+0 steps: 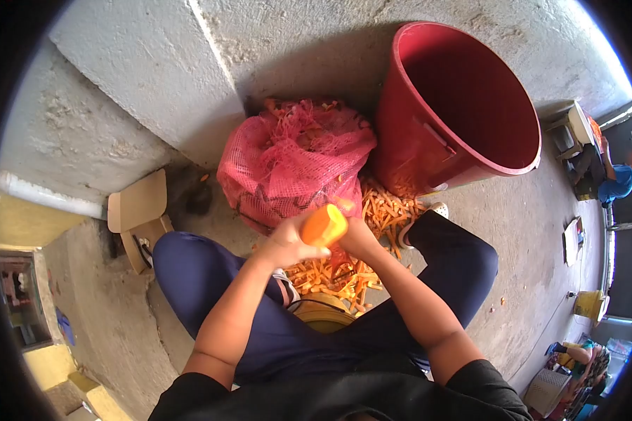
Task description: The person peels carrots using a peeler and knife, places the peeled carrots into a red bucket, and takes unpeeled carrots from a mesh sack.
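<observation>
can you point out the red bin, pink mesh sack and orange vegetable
Red bin [405, 130]: head view, outer wall
Pink mesh sack [298, 163]: head view, bulging middle
Orange vegetable [323, 226]: head view, near its middle

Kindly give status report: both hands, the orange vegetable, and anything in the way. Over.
Left hand holding orange vegetable. Right hand close beside it, grip unclear. Vegetable raised above orange scraps. Pink mesh sack just beyond, nothing visibly blocking.

Bounded by a rough whitewashed concrete wall, floored in worn grey concrete, edged at left by a round white pipe, brightest toward upper right.
</observation>
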`<action>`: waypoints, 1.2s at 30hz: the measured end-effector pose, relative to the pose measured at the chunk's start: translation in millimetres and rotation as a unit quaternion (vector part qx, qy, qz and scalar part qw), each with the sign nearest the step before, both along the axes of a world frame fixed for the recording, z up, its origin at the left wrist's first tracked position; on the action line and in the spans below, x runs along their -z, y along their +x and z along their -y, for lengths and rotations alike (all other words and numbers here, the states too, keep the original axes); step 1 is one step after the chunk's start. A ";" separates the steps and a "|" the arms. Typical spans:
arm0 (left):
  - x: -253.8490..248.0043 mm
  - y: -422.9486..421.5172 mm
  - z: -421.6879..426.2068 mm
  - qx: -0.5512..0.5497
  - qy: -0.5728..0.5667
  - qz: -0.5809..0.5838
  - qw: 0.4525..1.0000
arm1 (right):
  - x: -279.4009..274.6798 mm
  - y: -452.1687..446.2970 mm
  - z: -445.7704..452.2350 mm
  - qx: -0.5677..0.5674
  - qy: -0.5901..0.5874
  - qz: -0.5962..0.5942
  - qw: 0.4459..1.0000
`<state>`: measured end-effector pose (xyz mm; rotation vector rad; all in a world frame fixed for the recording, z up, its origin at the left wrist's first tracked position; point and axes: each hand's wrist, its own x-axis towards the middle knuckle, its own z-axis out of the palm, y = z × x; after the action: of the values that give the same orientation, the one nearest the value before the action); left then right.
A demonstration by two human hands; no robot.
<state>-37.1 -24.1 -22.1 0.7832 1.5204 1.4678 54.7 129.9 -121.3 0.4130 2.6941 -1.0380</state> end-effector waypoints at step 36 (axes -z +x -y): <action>-49.8 -52.3 -224.3 -0.015 0.218 -0.584 0.782 | -80.8 4.5 20.4 -0.210 0.028 0.140 0.967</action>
<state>-89.5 200.1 27.7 2.2578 2.0226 1.3936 59.2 109.5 -40.5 -0.0117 2.4110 -0.7234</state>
